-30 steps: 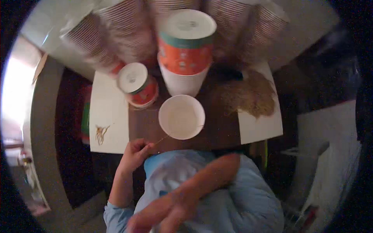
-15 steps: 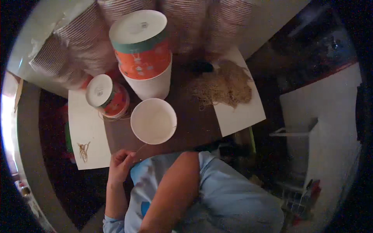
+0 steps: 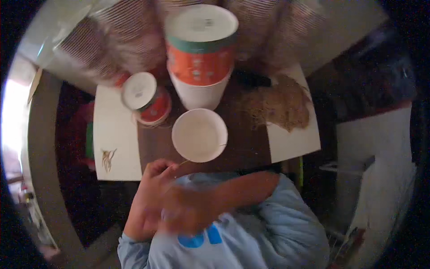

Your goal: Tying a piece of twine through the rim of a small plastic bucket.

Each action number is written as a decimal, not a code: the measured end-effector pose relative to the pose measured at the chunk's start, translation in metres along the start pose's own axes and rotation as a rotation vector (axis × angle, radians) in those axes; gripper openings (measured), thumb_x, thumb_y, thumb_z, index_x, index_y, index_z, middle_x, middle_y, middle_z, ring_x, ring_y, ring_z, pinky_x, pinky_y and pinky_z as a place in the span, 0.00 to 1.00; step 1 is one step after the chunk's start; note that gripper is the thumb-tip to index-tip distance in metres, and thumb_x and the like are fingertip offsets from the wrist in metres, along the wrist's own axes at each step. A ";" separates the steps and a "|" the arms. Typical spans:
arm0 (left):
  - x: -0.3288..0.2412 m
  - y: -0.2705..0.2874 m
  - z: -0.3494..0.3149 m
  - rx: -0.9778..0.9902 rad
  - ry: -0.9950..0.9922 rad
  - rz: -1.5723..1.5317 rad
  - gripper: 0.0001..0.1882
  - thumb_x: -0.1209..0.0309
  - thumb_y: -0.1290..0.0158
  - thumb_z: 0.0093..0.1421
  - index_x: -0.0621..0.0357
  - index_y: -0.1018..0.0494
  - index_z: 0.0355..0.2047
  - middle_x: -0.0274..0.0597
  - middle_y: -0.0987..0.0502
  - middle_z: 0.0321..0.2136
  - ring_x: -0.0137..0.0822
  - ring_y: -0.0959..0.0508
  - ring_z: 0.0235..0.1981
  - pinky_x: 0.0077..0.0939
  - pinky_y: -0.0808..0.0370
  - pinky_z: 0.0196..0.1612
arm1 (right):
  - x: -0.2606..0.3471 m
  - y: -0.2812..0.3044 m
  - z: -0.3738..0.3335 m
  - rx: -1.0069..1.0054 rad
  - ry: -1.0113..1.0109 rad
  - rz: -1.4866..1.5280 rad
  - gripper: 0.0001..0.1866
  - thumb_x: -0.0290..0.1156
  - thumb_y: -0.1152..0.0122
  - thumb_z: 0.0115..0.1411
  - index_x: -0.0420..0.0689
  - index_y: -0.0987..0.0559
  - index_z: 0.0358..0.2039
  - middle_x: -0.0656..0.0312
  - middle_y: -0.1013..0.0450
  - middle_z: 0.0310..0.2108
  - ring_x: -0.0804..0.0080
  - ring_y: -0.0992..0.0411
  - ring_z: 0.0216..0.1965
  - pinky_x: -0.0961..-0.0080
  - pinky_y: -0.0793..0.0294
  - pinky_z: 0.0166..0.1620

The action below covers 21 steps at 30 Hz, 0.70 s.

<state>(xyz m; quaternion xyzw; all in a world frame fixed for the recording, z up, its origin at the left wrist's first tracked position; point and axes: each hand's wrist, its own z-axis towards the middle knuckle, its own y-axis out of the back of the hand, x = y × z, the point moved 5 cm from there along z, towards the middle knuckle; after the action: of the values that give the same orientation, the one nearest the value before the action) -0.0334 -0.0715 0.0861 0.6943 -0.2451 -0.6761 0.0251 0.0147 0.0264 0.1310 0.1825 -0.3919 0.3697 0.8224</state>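
Note:
A white paper tub (image 3: 199,134) sits at the near edge of the brown tabletop, its open mouth facing up. From its near rim a thin string (image 3: 184,162) runs to my left hand (image 3: 156,174), whose thumb and forefinger are pinched on it. A short bit of string also shows at the tub's right rim. Across my body comes my right forearm, and my right hand (image 3: 181,210) passes in front of my left wrist. Motion smears its fingers, so whether it holds anything is hidden.
Behind the tub stands a tall upside-down stack of orange-and-green tubs (image 3: 201,62). A shorter tub stack (image 3: 154,105) is to its left. Tan strings (image 3: 286,105) lie heaped at right, with a few strands (image 3: 107,159) at left. Wrapped tub stacks (image 3: 130,36) line the back.
My right hand, out of sight below before, has come up in front of my left wrist. My left hand keeps its pinch on the string. The whole view has shifted.

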 end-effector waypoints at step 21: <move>0.067 -0.019 -0.021 0.295 0.617 -0.569 0.11 0.65 0.51 0.59 0.60 0.25 0.33 0.33 0.27 0.21 0.21 0.31 0.22 0.15 0.33 0.26 | -0.069 0.144 -0.048 -0.007 -0.991 -0.289 0.07 0.31 0.42 0.52 0.41 0.24 0.27 0.64 0.27 0.26 0.80 0.31 0.31 0.78 0.32 0.33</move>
<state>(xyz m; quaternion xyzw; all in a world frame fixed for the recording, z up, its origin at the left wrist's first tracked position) -0.0097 -0.0860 0.0189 0.8995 -0.1190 -0.3752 -0.1895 -0.0982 0.1174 0.0486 0.3854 -0.7066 0.1199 0.5812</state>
